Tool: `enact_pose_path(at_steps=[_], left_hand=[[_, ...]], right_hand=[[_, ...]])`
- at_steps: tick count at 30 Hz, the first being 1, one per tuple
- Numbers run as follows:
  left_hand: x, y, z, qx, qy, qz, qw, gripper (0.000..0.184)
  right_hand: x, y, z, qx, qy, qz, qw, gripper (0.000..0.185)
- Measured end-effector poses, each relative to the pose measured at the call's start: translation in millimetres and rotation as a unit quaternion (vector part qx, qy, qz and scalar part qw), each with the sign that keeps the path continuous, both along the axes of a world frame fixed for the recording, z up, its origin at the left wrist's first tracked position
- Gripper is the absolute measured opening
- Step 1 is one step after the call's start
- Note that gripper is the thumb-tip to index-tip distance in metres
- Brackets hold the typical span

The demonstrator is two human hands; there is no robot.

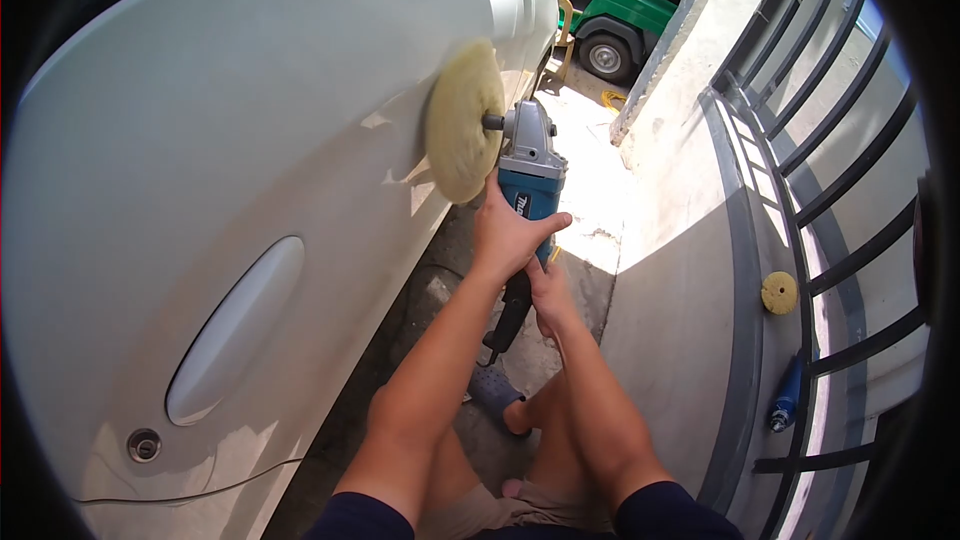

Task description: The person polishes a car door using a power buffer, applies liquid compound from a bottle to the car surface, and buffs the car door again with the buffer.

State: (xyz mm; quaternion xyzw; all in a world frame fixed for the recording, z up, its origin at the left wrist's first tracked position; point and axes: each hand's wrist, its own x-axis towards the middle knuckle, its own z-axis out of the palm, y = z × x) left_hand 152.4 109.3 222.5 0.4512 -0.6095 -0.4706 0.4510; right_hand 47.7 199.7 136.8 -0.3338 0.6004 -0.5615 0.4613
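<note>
A teal and silver power polisher (533,155) is held between my two hands in front of the white car door (280,70). My left hand (508,232) wraps round its teal body just behind the metal head, thumb sticking out to the right. Lower down, my right hand (547,297) grips the rear of the tool near its black handle (512,312); some of its fingers are hidden. The round, pale yellow buffing pad (465,125) stands on edge at the door's surface. I cannot tell how firmly it presses there.
On the door are a handle (235,330) and a keyhole (144,445), with a cord (180,496) across its lower part. At right, a yellow pad (779,293) and a blue bottle (786,395) lie by the dark railing (860,270). A green wheeled machine (630,15) stands behind.
</note>
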Motion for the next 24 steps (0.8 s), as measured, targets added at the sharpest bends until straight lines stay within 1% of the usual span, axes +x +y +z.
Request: enact_pose_path(at_steps=[2, 5, 8, 11, 14, 17, 20, 24], left_hand=[[1.4, -0.3, -2.7, 0.018, -0.004, -0.015, 1.000, 0.114], [0.6, 2.2, -22.1, 0.022, -0.035, -0.002, 0.999, 0.113], [-0.7, -2.9, -46.9, 0.045, -0.076, -0.007, 0.996, 0.112], [1.0, -3.7, -69.7, 0.073, -0.081, -0.024, 0.994, 0.113], [-3.4, -5.8, -105.4, 0.086, -0.111, -0.017, 0.990, 0.114], [-1.5, -1.5, -118.8, 0.106, -0.126, -0.002, 0.986, 0.108], [1.8, -2.1, -140.9, 0.122, -0.138, 0.003, 0.983, 0.111], [4.5, -3.1, -157.2, 0.148, -0.153, -0.005, 0.977, 0.108]], right_hand=[[-0.2, 2.5, -5.1, -0.009, 0.007, 0.003, 1.000, 0.065], [-7.9, 6.6, -34.4, 0.018, 0.008, 0.032, 0.999, 0.071], [1.7, 9.1, -55.5, 0.028, -0.030, 0.014, 0.999, 0.069], [4.0, 13.2, -84.6, 0.068, -0.063, 0.016, 0.996, 0.068], [7.4, 17.4, -109.7, 0.102, -0.098, 0.015, 0.990, 0.068], [15.5, 22.2, -114.0, 0.122, -0.105, 0.013, 0.987, 0.067], [23.8, 23.1, -131.0, 0.140, -0.119, -0.003, 0.983, 0.067], [28.0, 27.0, -142.7, 0.156, -0.125, 0.020, 0.980, 0.068]])
